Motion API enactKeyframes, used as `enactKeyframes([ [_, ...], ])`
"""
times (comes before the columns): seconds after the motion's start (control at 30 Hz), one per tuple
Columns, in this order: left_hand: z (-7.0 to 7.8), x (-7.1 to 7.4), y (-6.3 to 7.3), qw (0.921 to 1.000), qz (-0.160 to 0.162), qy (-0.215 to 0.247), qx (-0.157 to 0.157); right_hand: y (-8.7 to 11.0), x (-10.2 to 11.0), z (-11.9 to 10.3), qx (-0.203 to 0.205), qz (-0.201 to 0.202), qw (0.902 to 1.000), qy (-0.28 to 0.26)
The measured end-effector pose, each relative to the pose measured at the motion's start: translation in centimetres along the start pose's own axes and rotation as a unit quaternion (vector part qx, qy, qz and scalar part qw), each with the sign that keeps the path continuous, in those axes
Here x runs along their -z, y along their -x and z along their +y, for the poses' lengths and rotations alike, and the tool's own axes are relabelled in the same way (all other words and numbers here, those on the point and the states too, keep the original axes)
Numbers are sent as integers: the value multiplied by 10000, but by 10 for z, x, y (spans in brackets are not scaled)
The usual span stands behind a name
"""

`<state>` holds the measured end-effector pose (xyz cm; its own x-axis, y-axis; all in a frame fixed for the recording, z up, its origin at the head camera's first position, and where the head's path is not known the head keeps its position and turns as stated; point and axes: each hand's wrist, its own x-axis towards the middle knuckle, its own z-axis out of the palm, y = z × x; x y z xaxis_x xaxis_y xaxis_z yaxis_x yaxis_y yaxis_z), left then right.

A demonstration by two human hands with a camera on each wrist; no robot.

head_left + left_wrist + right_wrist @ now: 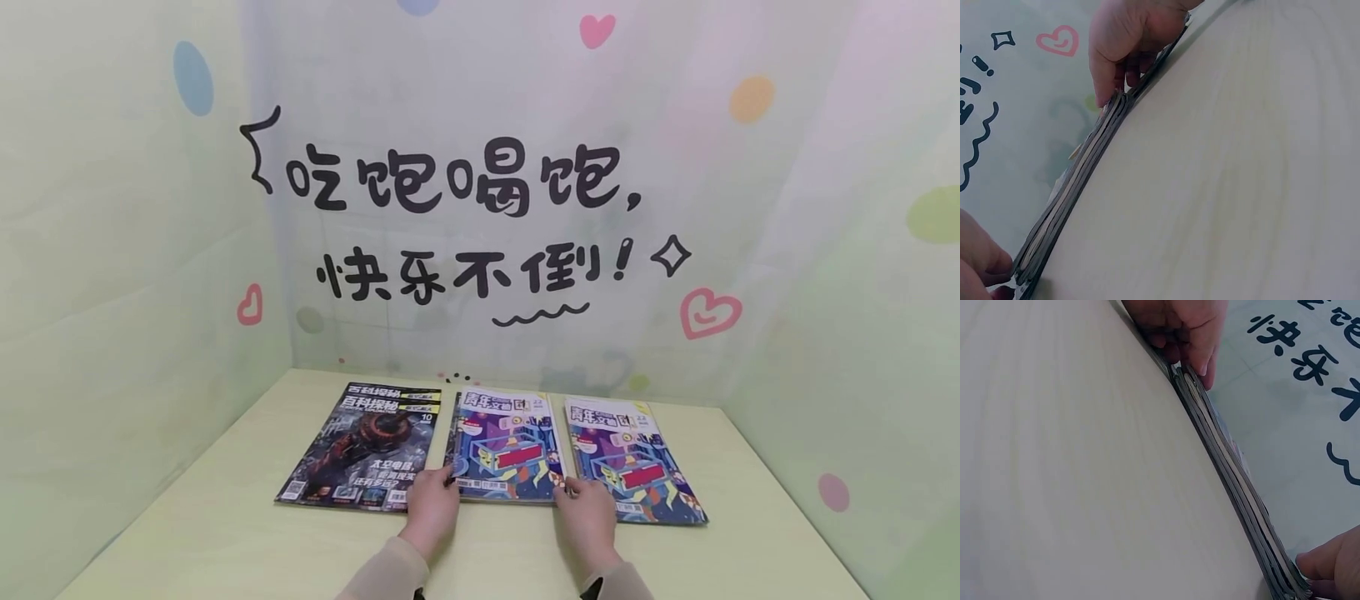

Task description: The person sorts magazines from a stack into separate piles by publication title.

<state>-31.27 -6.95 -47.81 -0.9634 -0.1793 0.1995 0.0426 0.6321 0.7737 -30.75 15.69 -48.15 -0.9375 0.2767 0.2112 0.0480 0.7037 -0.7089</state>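
A stack of magazines (pixel 510 450) with a purple and blue cover lies in the middle of the table. My left hand (pixel 432 510) pinches its near left corner, while my right hand (pixel 588 512) pinches the near right corner. Several layers show along the stack's near edge (pixel 1085 162) in the left wrist view. From the right wrist, my right hand (pixel 1335 562) appears at the lower right with the thumb on top of the corner. Some fingertips are hidden under the magazines.
Dark-covered magazines (pixel 360 454) lie to the left, one offset behind another, their near right corner close by my left hand. On the right, another magazine (pixel 630 467) carries the same purple cover and lies slightly turned. Printed curtains (pixel 480 100) enclose the pale table (pixel 225 542).
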Motion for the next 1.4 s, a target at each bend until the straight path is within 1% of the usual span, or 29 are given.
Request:
enactKeyframes([
  [0.1,-2,-1,1,10000,77,9,-32,0,-2,1,-23,-27,9999,103],
  [0.27,-3,-2,2,9999,119,-14,-56,1,-3,1,-145,-111,9998,14],
  [0.43,-2,-3,2,9999,114,-17,66,3,-2,-1,-192,-183,9996,-67],
  [0.73,-3,-2,2,9997,178,111,140,3,-1,-3,-215,-87,9997,-66],
  [0.97,-3,-3,3,9988,108,345,344,5,-1,-3,-273,-107,9993,-212],
  [1.07,-4,-3,3,9984,126,406,379,6,-1,-3,-284,-69,9992,-276],
  [1.2,-3,-1,3,9981,131,476,378,7,0,-3,-189,63,9993,-305],
  [1.3,-3,2,4,9974,43,615,368,9,1,-3,-114,143,9995,-263],
  [1.4,-2,4,5,9961,-72,784,389,10,2,-4,-156,111,9997,-177],
])
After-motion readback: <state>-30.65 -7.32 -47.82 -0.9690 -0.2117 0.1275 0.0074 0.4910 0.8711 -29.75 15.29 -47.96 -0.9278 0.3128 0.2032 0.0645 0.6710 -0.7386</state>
